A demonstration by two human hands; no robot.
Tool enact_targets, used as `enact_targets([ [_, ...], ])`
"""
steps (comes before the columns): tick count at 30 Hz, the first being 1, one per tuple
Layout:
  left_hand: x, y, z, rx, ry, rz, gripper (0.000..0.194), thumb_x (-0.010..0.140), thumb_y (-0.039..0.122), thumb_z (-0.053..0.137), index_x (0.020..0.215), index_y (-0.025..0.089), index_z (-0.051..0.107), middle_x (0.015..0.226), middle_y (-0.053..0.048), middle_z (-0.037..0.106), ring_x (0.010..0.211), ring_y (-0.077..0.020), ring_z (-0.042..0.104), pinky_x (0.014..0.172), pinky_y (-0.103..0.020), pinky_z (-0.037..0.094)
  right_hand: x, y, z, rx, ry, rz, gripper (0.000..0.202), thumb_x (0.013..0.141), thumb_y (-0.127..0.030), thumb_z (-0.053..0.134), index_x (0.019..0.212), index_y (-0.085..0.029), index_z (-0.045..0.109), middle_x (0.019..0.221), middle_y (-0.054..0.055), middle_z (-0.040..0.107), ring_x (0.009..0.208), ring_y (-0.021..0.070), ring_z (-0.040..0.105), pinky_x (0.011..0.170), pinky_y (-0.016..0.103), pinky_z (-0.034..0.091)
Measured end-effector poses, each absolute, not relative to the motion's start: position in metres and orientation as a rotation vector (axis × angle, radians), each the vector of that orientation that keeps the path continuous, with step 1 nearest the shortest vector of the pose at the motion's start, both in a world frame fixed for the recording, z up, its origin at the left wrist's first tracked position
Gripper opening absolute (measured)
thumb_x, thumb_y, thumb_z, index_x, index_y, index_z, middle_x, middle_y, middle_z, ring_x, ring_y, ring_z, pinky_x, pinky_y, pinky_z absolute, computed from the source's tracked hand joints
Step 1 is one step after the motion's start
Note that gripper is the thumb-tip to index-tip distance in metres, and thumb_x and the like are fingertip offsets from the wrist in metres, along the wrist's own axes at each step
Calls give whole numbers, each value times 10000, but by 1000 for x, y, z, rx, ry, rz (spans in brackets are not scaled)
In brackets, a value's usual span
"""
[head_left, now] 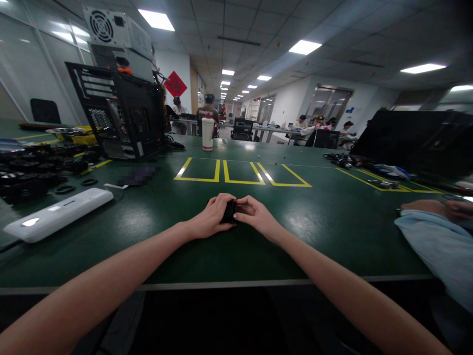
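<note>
A small black object (pixel 228 212), its kind not clear, is held low over the green table (pixel 207 261) at the middle of the head view. My left hand (pixel 214 215) wraps round its left side, with the thumb near the tabletop. From the other side my right hand (pixel 255 216) grips its right edge between thumb and fingers. Both hands are closed on it, and they hide much of its shape. Yellow tape outlines (pixel 244 183) lie on the table just beyond.
On the left stand a white power strip (pixel 62 212), an open black computer case (pixel 125 113) and a heap of black parts (pixel 22 167). A white cup (pixel 208 133) stands farther back. At right are a dark monitor (pixel 417 143) and another person's blue sleeve (pixel 436 246).
</note>
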State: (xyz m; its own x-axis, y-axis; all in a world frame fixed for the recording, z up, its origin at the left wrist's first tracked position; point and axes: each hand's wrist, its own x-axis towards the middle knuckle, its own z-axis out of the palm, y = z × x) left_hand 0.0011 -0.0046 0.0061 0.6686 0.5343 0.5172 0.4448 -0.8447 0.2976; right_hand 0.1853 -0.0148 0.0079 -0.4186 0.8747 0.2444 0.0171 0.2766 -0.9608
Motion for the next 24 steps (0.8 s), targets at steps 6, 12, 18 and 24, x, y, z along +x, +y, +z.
enact_targets([
  [6, 1, -3, 5, 2747, 813, 920, 564, 741, 313, 574, 1187, 193, 250, 1152, -109, 392, 1112, -238, 385, 948, -438, 316, 185, -16, 6, -800, -1664, 1269, 278, 651, -235, 657, 865, -204, 484, 973, 6, 537, 906, 142, 569, 855, 343, 437],
  [12, 1, -3, 5, 2755, 812, 917, 566, 738, 312, 578, 1183, 195, 248, 1151, -109, 395, 1115, -241, 381, 943, -440, 323, 182, -15, 6, -810, -1643, 1251, 269, 658, -259, 647, 873, -202, 495, 912, -6, 544, 870, 134, 570, 855, 339, 442],
  [18, 0, -4, 6, 2754, 814, 904, 563, 741, 307, 573, 1184, 204, 241, 1150, -102, 393, 1112, -244, 383, 946, -446, 319, 183, -15, 7, -822, -1647, 1320, 307, 648, -243, 655, 905, -195, 493, 991, 17, 552, 958, 160, 554, 896, 368, 413],
  [24, -1, -4, 6, 2763, 821, 893, 560, 745, 304, 571, 1180, 195, 235, 1155, -108, 381, 1113, -240, 374, 948, -434, 319, 184, -18, 8, -789, -1646, 1298, 297, 628, -219, 673, 853, -209, 479, 982, -5, 525, 925, 148, 565, 864, 346, 433],
])
